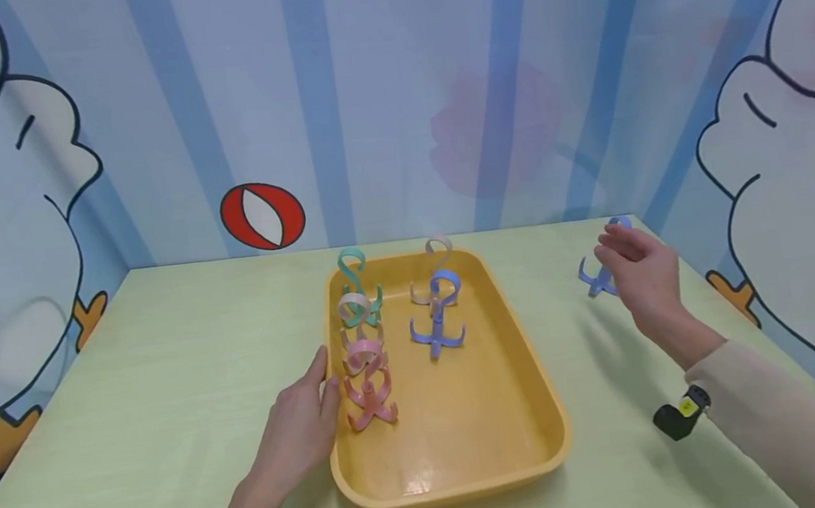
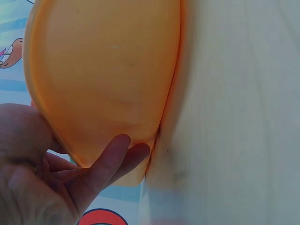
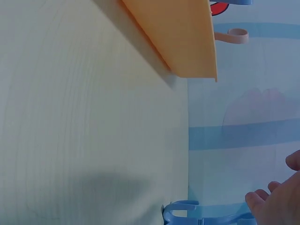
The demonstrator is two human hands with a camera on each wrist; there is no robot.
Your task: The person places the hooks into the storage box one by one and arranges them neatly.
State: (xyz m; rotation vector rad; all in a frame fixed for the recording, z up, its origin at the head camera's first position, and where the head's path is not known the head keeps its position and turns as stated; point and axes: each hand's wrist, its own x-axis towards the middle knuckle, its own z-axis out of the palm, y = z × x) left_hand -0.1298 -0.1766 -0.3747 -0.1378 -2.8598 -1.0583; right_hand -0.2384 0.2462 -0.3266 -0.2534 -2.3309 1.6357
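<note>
My left hand [image 1: 299,426] grips the left side of a yellow tray [image 1: 540,381], with fingers against its outer wall in the left wrist view. Inside, a teal plastic hook [image 1: 351,270], a pale pink hook [image 1: 353,306] and a pink hook [image 1: 372,409] form a left-hand column. Beside them stand a blue hook [image 1: 437,336] and another pale hook [image 1: 439,246]. Each has a curled top and splayed prongs. Raised over the table, my right hand [image 1: 640,274] has loosely bent fingers and partly hides another blue hook [image 1: 595,281]; no grip on it shows.
The pale green table [image 1: 220,334] ends at a striped backdrop [image 1: 392,121] with printed cartoon figures. A small black device [image 1: 681,414] is attached at the right sleeve [image 1: 773,413].
</note>
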